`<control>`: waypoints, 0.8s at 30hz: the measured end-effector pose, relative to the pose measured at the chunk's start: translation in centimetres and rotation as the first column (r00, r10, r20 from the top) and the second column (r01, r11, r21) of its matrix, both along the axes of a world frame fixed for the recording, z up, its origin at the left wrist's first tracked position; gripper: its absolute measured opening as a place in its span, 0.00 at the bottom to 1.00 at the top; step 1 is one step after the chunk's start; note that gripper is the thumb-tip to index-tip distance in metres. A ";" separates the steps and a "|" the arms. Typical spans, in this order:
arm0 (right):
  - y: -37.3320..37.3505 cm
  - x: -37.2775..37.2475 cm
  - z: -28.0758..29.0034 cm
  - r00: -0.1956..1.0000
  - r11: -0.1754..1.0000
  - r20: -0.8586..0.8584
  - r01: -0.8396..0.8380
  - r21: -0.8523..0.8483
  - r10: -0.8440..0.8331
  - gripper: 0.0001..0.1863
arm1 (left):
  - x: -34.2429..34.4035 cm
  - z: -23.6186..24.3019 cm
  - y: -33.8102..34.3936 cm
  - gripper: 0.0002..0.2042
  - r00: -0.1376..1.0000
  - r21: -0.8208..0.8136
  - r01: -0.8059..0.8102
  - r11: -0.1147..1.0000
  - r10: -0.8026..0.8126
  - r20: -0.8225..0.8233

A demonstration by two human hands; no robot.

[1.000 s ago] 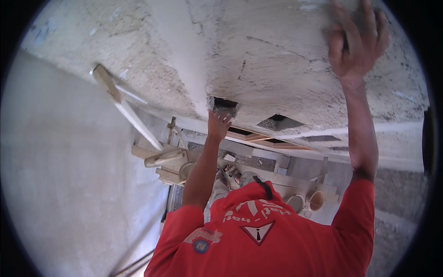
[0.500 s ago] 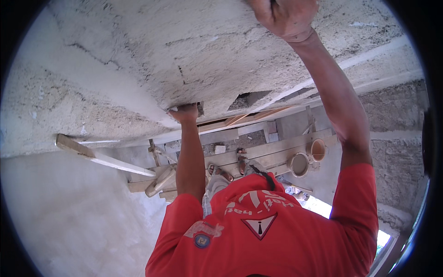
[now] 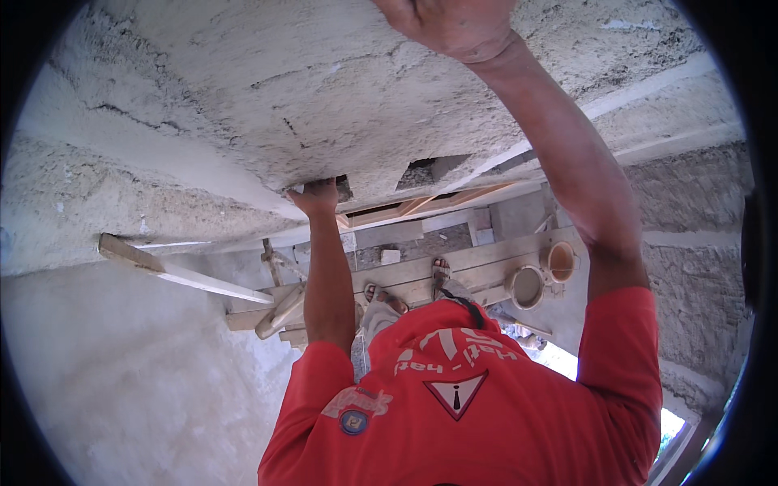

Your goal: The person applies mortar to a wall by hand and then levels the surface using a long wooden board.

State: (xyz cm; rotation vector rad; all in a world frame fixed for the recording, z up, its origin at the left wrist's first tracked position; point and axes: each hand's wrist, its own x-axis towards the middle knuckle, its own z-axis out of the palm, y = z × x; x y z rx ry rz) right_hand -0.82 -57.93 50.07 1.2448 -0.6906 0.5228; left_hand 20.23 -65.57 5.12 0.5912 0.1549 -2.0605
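Note:
A rough, grey-plastered wall (image 3: 267, 105) fills the upper part of the view. My left hand (image 3: 316, 197) is at the edge of a small rectangular opening (image 3: 344, 189) low in this wall. Its fingers hook in at the opening, partly hidden, and the thumb sticks out to the left. Raised high, my right hand (image 3: 454, 23) is at the top edge of the picture, close to the wall. It looks closed, but its fingertips and anything in them are cut off. A second, wider opening (image 3: 433, 172) lies to the right of my left hand.
Below me are wooden planks (image 3: 397, 283) under my sandalled feet. Two buckets, one holding grey material (image 3: 527, 288) and one orange-brown (image 3: 561, 261), stand at the right. A length of timber (image 3: 194, 274) juts out at the left. A wooden frame (image 3: 421, 206) lies beneath the openings.
My right hand has moved to the left and slightly up along the wall. My left hand stays at the small opening, its thumb now more spread. One foot has shifted slightly right.

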 end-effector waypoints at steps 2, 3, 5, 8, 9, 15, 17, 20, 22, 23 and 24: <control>0.1 0.5 -0.9 0.991 0.996 0.125 -0.064 0.055 0.057 0.12 | 0.9 -0.4 0.8 0.43 0.995 0.043 0.066 0.997 -0.069 0.071; 0.9 1.7 -1.2 0.965 0.982 0.233 -0.148 0.114 0.118 0.11 | 1.0 -0.6 1.7 0.44 0.989 0.070 0.104 0.992 -0.111 0.102; 0.3 2.1 -1.3 0.926 0.959 0.287 -0.276 0.071 0.246 0.11 | 1.3 -1.4 3.8 0.43 0.961 0.134 0.102 0.986 -0.133 0.244; -1.8 1.0 -1.3 0.917 0.932 0.175 -0.345 -0.108 0.360 0.09 | 3.7 -4.6 8.2 0.42 0.863 0.194 0.190 0.962 -0.258 0.434; -1.8 1.3 -1.2 0.918 0.936 0.186 -0.333 -0.115 0.350 0.09 | 5.1 -5.9 9.7 0.41 0.831 0.218 0.231 0.948 -0.309 0.463; -1.3 0.8 -2.1 0.929 0.958 0.235 -0.277 -0.069 0.286 0.12 | 12.9 -12.9 20.9 0.32 0.634 0.417 0.336 0.844 -0.531 0.563; -0.6 1.4 -1.2 0.922 0.958 0.264 -0.287 -0.023 0.282 0.14 | 17.2 -14.8 23.6 0.27 0.529 0.462 0.357 0.812 -0.583 0.616; 0.6 1.3 -1.3 0.924 0.959 0.298 -0.273 0.081 0.238 0.16 | 20.2 -15.9 28.9 0.18 0.173 0.563 0.403 0.722 -0.664 0.727; 1.5 1.0 -2.1 0.927 0.954 0.323 -0.253 0.162 0.191 0.17 | 20.3 -15.3 31.9 0.15 -0.113 0.625 0.503 0.597 -0.672 0.732; 2.2 0.8 -2.2 0.929 0.943 0.334 -0.244 0.225 0.161 0.18 | 19.7 -14.7 32.7 0.14 -0.077 0.635 0.463 0.619 -0.686 0.724; 3.0 0.8 -2.0 0.930 0.929 0.344 -0.236 0.284 0.130 0.18 | 19.3 -14.1 33.2 0.14 -0.042 0.645 0.421 0.638 -0.696 0.716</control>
